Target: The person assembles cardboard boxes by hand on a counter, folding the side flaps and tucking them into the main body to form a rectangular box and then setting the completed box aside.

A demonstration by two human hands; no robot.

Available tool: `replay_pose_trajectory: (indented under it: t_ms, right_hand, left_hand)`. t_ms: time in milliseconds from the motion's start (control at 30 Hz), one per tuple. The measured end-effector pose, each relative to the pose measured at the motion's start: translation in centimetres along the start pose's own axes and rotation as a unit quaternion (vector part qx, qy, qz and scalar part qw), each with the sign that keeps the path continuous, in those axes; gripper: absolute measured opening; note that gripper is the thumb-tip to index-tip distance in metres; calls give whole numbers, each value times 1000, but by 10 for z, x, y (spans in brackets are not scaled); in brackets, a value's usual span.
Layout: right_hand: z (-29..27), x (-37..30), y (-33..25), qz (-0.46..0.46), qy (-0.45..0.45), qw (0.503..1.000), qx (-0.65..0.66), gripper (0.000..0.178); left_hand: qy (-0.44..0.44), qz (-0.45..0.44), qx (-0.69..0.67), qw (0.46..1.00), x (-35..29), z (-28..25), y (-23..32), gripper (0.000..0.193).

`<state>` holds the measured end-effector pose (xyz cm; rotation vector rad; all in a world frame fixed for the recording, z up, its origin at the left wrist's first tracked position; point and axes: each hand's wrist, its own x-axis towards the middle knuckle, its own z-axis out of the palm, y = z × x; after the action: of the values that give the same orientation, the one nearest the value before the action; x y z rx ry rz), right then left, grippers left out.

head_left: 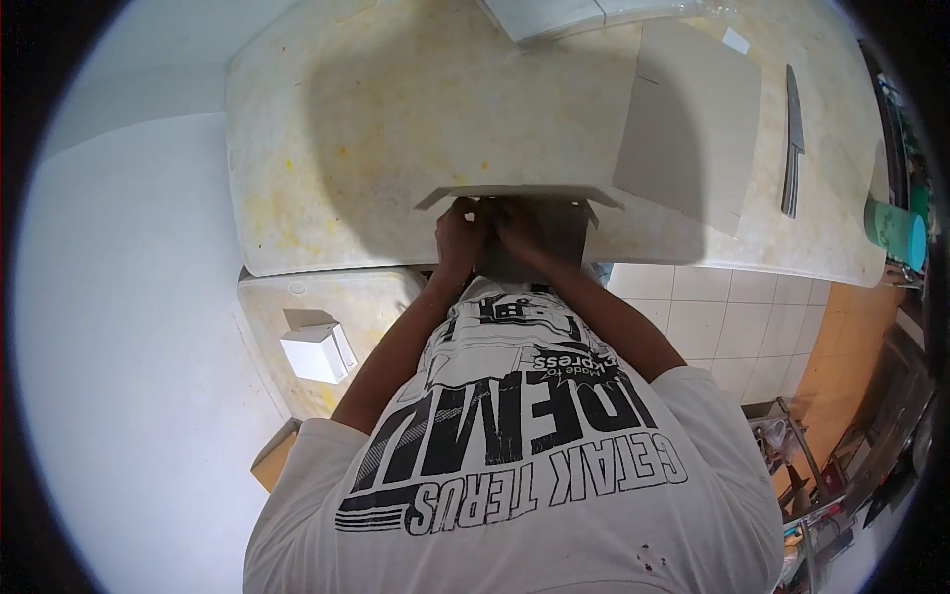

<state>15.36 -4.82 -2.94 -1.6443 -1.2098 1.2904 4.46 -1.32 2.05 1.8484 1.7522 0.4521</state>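
Left hand [460, 240] forward | right hand [519, 234] slanting leftward | both at cardboard [568, 226]

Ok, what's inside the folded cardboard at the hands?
In the folded cardboard, I can make out only shaded surface beside the right hand. Whatever lies behind that hand and the left hand is covered.

I'm handling a partly folded cardboard box [562, 230] with left hand [461, 238] and right hand [517, 234] at the table's [396, 109] near edge, knife [793, 148] lying off right.
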Motion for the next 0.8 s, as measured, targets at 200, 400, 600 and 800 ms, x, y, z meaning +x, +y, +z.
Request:
replay_pose_trajectory:
  t_ms: [200,400,600,800]
  right_hand:
    - [-10,-4,-23,26,-14,999,-27,26]
    - [-5,-5,-27,44,5,999,-32,29]
    - [-17,-12,-21,-8,-51,994,-95,25]
    - [-84,-57,-42,-7,-29,997,-73,19]
  left_hand:
    - [-32,8,8,999,3,-5,18,17]
    - [-24,17,43,999,4,-2,7,21]
    - [-56,32,38,997,5,4,4,21]
    - [-52,30,120,991,27,10,-16,17]
